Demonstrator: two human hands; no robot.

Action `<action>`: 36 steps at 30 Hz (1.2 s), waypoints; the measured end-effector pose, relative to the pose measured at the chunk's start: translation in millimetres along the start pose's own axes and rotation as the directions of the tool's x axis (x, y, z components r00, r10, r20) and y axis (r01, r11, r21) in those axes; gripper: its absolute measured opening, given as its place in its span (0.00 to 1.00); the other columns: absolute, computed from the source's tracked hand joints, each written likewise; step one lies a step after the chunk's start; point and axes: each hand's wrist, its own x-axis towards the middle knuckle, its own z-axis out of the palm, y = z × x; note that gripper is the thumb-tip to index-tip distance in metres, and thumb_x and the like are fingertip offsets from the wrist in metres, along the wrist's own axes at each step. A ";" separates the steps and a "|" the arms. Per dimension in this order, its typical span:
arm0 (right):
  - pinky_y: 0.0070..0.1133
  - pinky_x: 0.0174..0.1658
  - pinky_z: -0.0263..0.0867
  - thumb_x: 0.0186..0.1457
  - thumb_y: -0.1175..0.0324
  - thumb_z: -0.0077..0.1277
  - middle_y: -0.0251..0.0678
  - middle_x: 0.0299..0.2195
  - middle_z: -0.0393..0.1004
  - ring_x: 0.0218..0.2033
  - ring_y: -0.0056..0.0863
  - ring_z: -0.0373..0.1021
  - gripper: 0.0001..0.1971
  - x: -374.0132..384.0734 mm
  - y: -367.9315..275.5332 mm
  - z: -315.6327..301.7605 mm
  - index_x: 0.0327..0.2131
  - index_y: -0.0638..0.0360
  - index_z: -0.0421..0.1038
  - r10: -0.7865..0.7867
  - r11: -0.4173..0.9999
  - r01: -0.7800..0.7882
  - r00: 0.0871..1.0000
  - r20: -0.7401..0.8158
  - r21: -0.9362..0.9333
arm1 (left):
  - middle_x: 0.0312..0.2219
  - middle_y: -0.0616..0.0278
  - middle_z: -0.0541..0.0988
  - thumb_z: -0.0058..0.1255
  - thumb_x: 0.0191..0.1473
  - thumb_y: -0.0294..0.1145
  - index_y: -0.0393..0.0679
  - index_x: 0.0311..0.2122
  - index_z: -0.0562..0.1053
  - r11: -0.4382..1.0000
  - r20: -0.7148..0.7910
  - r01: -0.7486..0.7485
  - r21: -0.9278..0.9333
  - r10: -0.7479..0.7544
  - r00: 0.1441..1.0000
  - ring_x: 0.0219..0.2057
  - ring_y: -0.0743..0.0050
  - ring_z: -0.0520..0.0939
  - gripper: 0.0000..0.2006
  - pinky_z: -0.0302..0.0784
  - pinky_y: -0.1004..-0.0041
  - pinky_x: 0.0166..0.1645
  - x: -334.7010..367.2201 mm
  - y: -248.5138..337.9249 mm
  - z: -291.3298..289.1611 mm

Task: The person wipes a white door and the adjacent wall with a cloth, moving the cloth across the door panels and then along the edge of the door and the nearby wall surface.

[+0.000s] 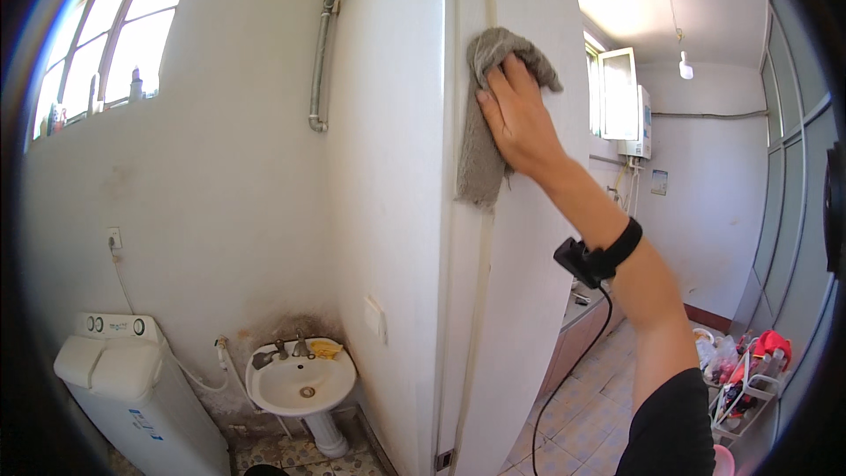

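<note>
My right hand is raised high and holds a grey-brown cloth flat against a white wall end. Its fingers curl over the bunched upper part, while the lower part hangs down along the wall's edge. A thin raised cable strip runs vertically under the cloth. Around my right wrist sits a black strap with a small black device, from which a cable drops. My left hand is out of view.
On the left are a twin-tub washing machine and a pedestal washbasin with a yellow cloth. A light switch is on the wall. To the right, a cluttered white rack stands by grey panels; an open window lies beyond.
</note>
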 end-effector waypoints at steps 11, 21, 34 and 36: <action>0.33 0.54 0.51 0.57 0.59 0.39 0.56 0.48 0.60 0.51 0.50 0.55 0.22 130.6 53.5 32.5 0.45 0.71 0.61 0.148 0.983 -0.127 0.976 0.162 -0.130 | 0.38 0.60 0.76 0.43 0.56 0.38 0.44 0.44 0.70 0.992 0.120 0.122 -0.044 -0.116 0.986 0.42 0.66 0.74 0.14 0.69 0.64 0.47 29.0 -4.8 -47.7; 0.35 0.48 0.57 0.53 0.68 0.41 0.59 0.40 0.64 0.43 0.53 0.60 0.15 66.4 8.2 27.4 0.39 0.73 0.62 -0.122 0.988 0.114 0.989 -0.085 -0.100 | 0.54 0.51 0.61 0.51 0.51 0.36 0.40 0.57 0.57 0.621 0.451 -0.603 0.501 0.408 0.794 0.53 0.57 0.67 0.30 0.61 0.62 0.55 -60.4 36.8 43.7; 0.39 0.40 0.54 0.45 0.67 0.51 0.50 0.35 0.61 0.36 0.48 0.58 0.13 -184.5 -175.9 -48.9 0.32 0.66 0.66 0.301 0.949 -0.314 0.869 0.393 -0.033 | 0.43 0.50 0.71 0.44 0.55 0.33 0.34 0.53 0.59 0.950 0.024 0.270 0.155 -0.276 0.961 0.41 0.63 0.74 0.22 0.68 0.66 0.51 10.3 16.2 -42.3; 0.39 0.39 0.54 0.45 0.67 0.51 0.50 0.34 0.61 0.35 0.48 0.59 0.13 -216.5 -187.5 -62.8 0.32 0.67 0.66 0.312 0.942 -0.334 0.830 0.463 -0.035 | 0.43 0.51 0.71 0.43 0.55 0.32 0.34 0.53 0.59 0.946 0.028 0.281 0.164 -0.289 0.957 0.41 0.63 0.75 0.21 0.68 0.66 0.51 14.4 16.2 -37.2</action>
